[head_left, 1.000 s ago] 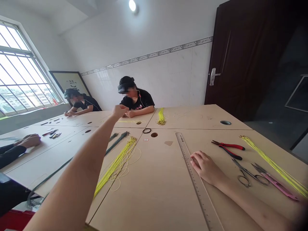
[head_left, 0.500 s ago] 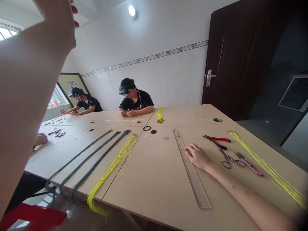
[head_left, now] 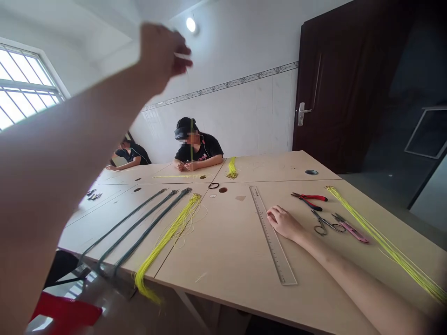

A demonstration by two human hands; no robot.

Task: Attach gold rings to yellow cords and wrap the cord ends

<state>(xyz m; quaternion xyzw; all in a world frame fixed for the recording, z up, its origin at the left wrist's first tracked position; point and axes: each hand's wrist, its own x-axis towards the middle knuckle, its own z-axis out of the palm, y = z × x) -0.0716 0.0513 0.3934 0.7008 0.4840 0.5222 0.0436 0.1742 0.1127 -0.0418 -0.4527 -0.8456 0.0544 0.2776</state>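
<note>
The raised left hand (head_left: 162, 53), blurred, hangs high above and left of a long clear graduated ruler (head_left: 273, 235) lying on the pale laminate table (head_left: 216, 251). Its fingers (head_left: 181, 53) are drawn narrow around a thin greenish strand (head_left: 191, 135) that drops straight down, though the blur hides the exact grip. The right hand (head_left: 284, 222) rests just right of the ruler, its fingers close together, lightly curled, holding nothing. Further right of the ruler lie red-handled pliers (head_left: 309, 199), steel scissors (head_left: 323, 224), a pink-handled tool (head_left: 351, 231) and a long bundle of yellow cords (head_left: 384, 244). Left of the ruler lie a second yellow cord bundle (head_left: 167, 244) and three dark green cord bundles (head_left: 139, 230)
</note>
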